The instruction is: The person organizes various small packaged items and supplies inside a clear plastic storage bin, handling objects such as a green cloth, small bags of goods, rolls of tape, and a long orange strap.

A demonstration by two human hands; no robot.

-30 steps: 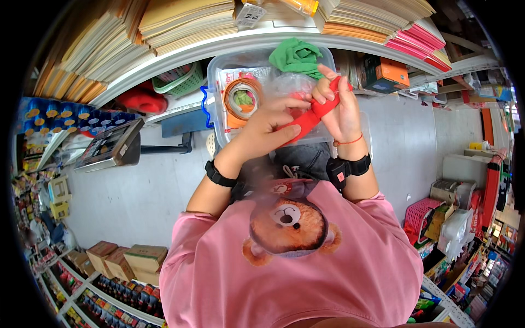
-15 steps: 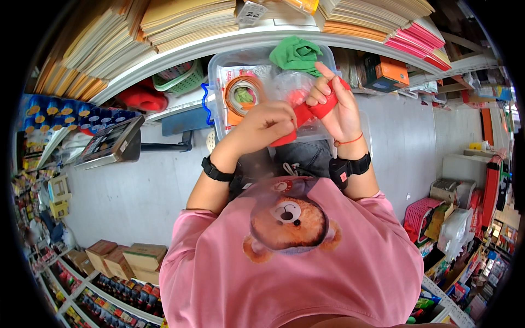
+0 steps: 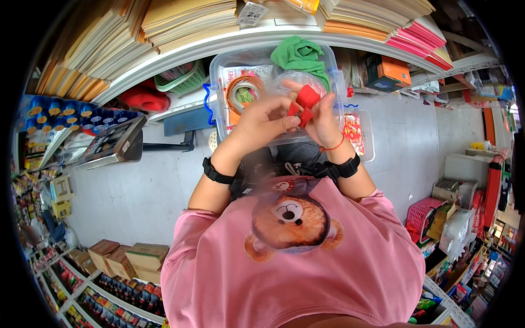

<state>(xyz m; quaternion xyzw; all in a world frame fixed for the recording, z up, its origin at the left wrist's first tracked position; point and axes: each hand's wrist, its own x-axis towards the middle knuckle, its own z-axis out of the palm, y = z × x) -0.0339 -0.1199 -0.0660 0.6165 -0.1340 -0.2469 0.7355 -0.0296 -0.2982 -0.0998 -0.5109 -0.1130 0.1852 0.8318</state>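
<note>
A wide red ribbon [image 3: 308, 97] is wrapped about the fingers of my right hand [image 3: 324, 121]. My left hand [image 3: 262, 121] pinches the lower part of the ribbon between thumb and fingers, close against the right palm. Both hands are above the near side of a clear plastic box [image 3: 220, 117] with blue handles. Inside it lie brown and white ribbon-like rolls [image 3: 235, 90], partly behind my left hand. A crumpled green cloth [image 3: 298, 56] hangs over the box's far side, with clear plastic wrapping below it.
Beside the box on the right sits a clear tray [image 3: 367, 150] with red and yellow packets. A scale [image 3: 115, 145] stands to the left. Shelves with stacked paper [image 3: 188, 24] run along the far side. Cardboard boxes [image 3: 145, 257] and a pink basket [image 3: 420, 216] are behind.
My right hand has moved left and turned, drawing the ribbon in closer around its fingers. The left hand has shifted slightly, and the stretch of ribbon between the hands is shorter.
</note>
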